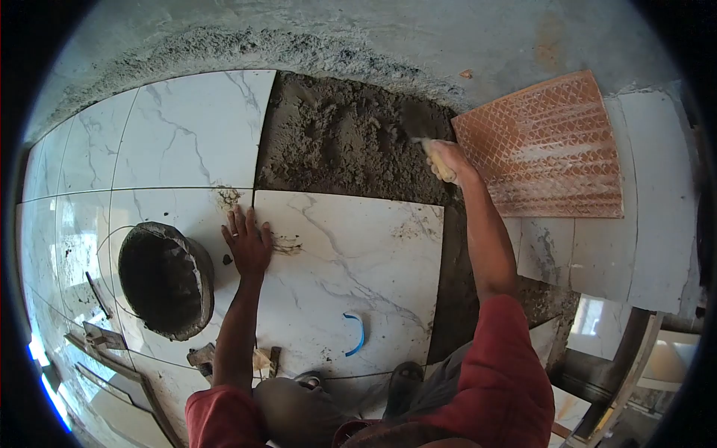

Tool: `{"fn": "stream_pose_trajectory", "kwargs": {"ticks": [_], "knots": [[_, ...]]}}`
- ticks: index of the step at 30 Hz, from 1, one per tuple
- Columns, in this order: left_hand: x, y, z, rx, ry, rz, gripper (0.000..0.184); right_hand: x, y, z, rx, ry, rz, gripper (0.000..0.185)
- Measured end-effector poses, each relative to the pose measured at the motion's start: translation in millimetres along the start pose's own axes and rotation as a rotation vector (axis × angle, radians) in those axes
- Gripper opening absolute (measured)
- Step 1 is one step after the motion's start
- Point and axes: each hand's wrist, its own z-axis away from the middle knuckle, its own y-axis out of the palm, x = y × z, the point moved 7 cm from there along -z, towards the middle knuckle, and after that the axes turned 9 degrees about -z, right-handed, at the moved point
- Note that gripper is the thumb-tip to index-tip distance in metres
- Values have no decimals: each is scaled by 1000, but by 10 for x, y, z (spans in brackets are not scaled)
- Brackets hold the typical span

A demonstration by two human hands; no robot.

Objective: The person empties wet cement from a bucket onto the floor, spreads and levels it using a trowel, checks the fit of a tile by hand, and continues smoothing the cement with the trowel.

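Observation:
My right hand [452, 160] is closed round the pale handle of a trowel [439, 161]. Its dark blade rests on or just over the wet mortar bed [336, 138] and is hard to tell from it. Flat on the floor, my left hand [249, 240] has its fingers spread at the joint beside a large white marbled tile [351, 276]. Smears of mortar mark the tiles near those fingers. A ridged brown tile back [541, 153] leans at the right of the mortar, close to my right hand.
A black bucket [166, 280] with a wire handle stands left of my left arm. On the tile near my feet lies a blue curved strip [355, 334]. Rough mortar lines the foot of the grey wall [478, 41]. Wooden pieces [119, 373] lie at lower left.

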Motion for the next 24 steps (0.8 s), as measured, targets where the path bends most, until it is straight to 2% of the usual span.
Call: {"fn": "stream_pose_trajectory", "kwargs": {"ticks": [1, 3, 4, 7, 8, 10, 11, 13, 14, 16, 19, 24], "knots": [[20, 12, -8, 12, -3, 0, 51, 12, -58, 7, -122, -2, -33, 26], [21, -11, -35, 13, -16, 4, 51, -43, -391, -239, -112, -23, -149, 26], [26, 0, -18, 22, -24, 11, 51, -18, -395, -287, -111, -35, -266, 25], [27, 8, -23, 16, -16, 9, 52, 31, -261, -557, -138, 45, -314, 25], [25, 14, -47, 14, -14, 7, 52, 86, -29, -647, -21, 6, -314, 25], [15, 8, -26, 15, -6, -6, 52, 193, 408, -686, 172, 68, -202, 25], [5, 5, -21, 16, -5, -6, 52, 172, 627, -680, 172, 68, -203, 25], [15, -7, -26, 8, -1, -13, 52, 157, 883, -659, -55, 27, -408, 21], [26, -8, -35, 1, -5, -15, 52, 173, 964, -609, -49, 22, -408, 21], [19, 5, -21, 13, -3, -28, 52, 160, 1102, -461, 4, 4, -158, 22], [23, -2, -19, 19, -17, -17, 52, 122, 1543, -302, 129, 17, -108, 27], [39, -4, -16, 5, -19, -2, 52, 163, 2067, -458, 143, -12, -104, 30]]}}
